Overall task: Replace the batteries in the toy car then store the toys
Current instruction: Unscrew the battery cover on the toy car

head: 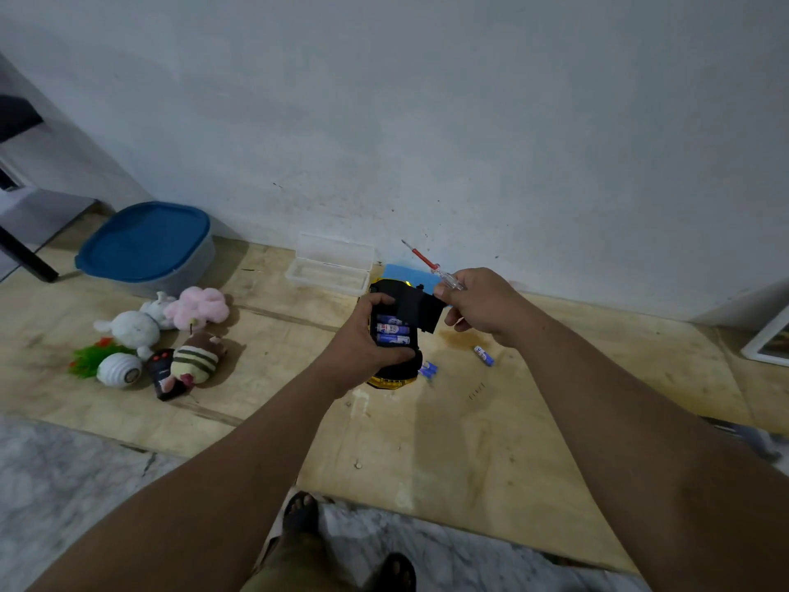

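I hold the car (390,335) belly-up in my left hand (363,339), above the board (469,442); my fingers curl round its black underside, thumb at the upper edge of the open battery bay. Blue batteries (393,331) lie side by side in the bay. My right hand (482,309) pinches the black cover (420,309) by its corner, tilted over the bay's right side, and the same hand also grips a screwdriver (427,264) whose red shaft points up and left toward the wall (427,121). Yellow trim of the car shows below my left palm.

On the board just beyond the car, loose batteries (428,370) lie near its lower right edge, and one more battery (484,355) lies apart to the right, under my right wrist. Behind the car a clear case (328,264) stands open against the wall, with something flat and blue (405,273) beside it.

The board is pale, stained plywood laid over a grey marbled floor (64,484). To the left on it, a heap of toys (166,339): white and pink plush, a striped one, a green tuft, a small dark remote. Behind them sits a tub (145,245) with a blue lid on. The wall is plain, whitish and scuffed with small marks low down. A dark furniture leg (25,254) crosses the far left. A white frame (768,339) leans at the far right. My sandalled feet (341,544) show at the bottom edge.
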